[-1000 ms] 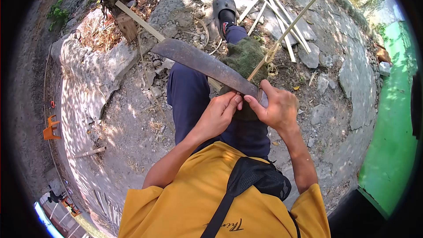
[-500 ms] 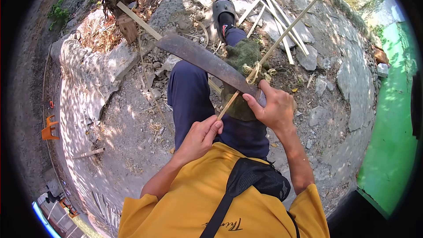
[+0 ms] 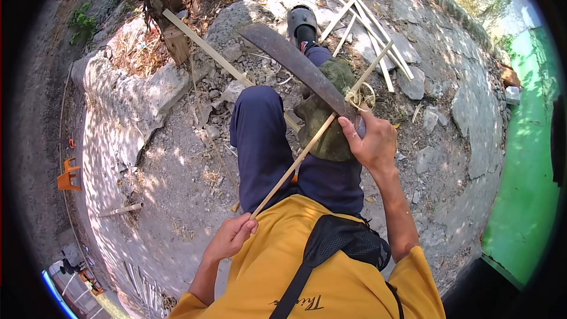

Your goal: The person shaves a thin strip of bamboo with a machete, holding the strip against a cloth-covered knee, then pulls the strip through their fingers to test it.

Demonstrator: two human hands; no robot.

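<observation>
My left hand (image 3: 231, 237) is closed round the near end of a thin bamboo stick (image 3: 289, 168), low beside the yellow shirt. The stick slants up across my thigh and under the blade of a machete (image 3: 289, 65). Closed at the blade's near end, my right hand (image 3: 375, 140) has its thumb next to the stick; the machete's handle is hidden. Curled shavings (image 3: 361, 98) cling to the stick just beyond the blade. Beneath them, a worn green cloth pad (image 3: 331, 137) covers my leg.
Several pale bamboo strips (image 3: 369, 20) lie on stony ground past my foot. Another strip (image 3: 207, 50) leans from a tree trunk (image 3: 156, 0) toward my knee. Broken concrete slabs (image 3: 133, 103) are at the left, a green wall (image 3: 520, 159) at the right, and an orange chair (image 3: 68, 175) far left.
My left hand has pulled back toward my body, down and left, drawing the stick along under the blade. Less stick sticks out beyond the blade. The machete has shifted slightly right.
</observation>
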